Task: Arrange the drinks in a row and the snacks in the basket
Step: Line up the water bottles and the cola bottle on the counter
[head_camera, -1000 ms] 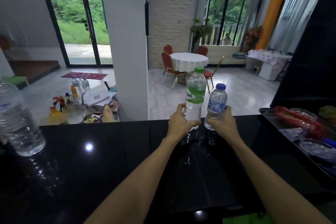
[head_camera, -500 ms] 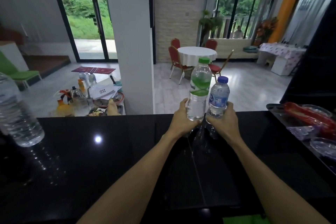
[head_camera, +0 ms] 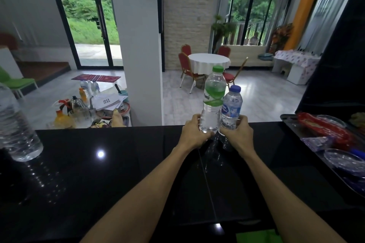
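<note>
Two drinks at the far edge of the black desk [head_camera: 118, 173], touching side by side. Left hand [head_camera: 194, 133] had its grip closed low round the green-capped bottle [head_camera: 213, 102]; right hand [head_camera: 238, 134] gripped the blue-capped bottle [head_camera: 231, 110] the same way.

Risks, as I judged them:
- The edge lay just behind, so a forward nudge could send either bottle over.
- A low hold on the taller bottle invited tipping.

The large clear bottle [head_camera: 13, 128] stood well apart at left, outside any row.

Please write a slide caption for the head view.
Left hand grips a green-capped bottle, right hand a blue-capped bottle, side by side on the black counter.
</note>
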Demonstrator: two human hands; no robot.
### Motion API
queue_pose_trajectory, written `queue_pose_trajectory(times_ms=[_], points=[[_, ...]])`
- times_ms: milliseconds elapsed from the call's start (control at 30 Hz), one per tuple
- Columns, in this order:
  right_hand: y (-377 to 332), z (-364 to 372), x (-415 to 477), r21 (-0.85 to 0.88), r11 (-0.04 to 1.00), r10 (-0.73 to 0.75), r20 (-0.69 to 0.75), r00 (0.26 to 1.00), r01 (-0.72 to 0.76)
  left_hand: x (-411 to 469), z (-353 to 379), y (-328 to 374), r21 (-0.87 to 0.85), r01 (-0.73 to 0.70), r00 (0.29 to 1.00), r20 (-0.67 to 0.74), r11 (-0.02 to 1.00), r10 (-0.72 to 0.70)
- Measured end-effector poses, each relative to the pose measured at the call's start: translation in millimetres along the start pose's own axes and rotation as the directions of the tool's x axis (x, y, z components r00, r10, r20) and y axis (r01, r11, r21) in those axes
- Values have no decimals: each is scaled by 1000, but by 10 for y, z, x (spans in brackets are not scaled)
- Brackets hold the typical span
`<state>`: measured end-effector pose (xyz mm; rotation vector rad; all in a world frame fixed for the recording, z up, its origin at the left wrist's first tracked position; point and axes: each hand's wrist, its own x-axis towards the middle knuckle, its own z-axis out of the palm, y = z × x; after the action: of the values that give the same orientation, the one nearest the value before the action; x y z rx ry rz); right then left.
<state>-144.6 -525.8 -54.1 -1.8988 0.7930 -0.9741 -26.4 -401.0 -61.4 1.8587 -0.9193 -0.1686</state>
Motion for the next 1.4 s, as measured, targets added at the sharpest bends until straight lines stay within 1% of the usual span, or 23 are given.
queue_pose_trajectory(times_ms=[200,267,433,533,633,667,733,800,833,900,967,1100,1233,1400], points=[[-4,11,-5,-30,1000,7,15,1000,-6,-6,14,16,107,-40,999,-3,993,41],[-17,5,-10,-36,999,5,21,1000,-5,-10,7,24,126,-30,1000,10,992,29],[-36,2,-22,-68,998,-2,54,999,5,-24,-27,19,36,34,998,47,999,-36],[-88,-17,-48,-63,998,14,68,998,-9,-53,-65,93,76,39,996,73,996,-45],[-182,-67,-116,-45,999,17,88,996,-13,-170,-167,163,104,20,989,142,994,-35],[-204,-78,-150,-35,999,24,79,997,-21,-228,-224,168,85,38,986,158,996,-51],[-263,-95,-270,-48,997,54,12,998,-53,-382,-397,152,59,64,984,161,996,-73],[-371,-91,-469,-48,996,66,-88,994,-71,-601,-644,116,51,43,990,131,998,-50],[-449,-77,-586,-28,998,47,-143,989,-51,-728,-790,102,45,29,994,105,999,-33],[-680,-8,-826,21,1000,-12,-243,970,18,-987,-1124,86,20,9,999,34,1000,-10],[-984,122,-1061,63,992,-88,-268,959,109,-1256,-1487,76,-8,-7,998,-60,1000,7],[-1571,545,-1495,100,972,-196,-136,971,210,-1809,-2237,-14,-14,-56,965,-256,998,50],[-2051,1074,-1937,186,952,-247,-6,969,244,-2309,-2977,-175,-3,-55,898,-437,998,48],[-2512,1742,-2439,239,933,-309,150,939,269,-2810,-3772,-370,69,-20,849,-526,997,53]])
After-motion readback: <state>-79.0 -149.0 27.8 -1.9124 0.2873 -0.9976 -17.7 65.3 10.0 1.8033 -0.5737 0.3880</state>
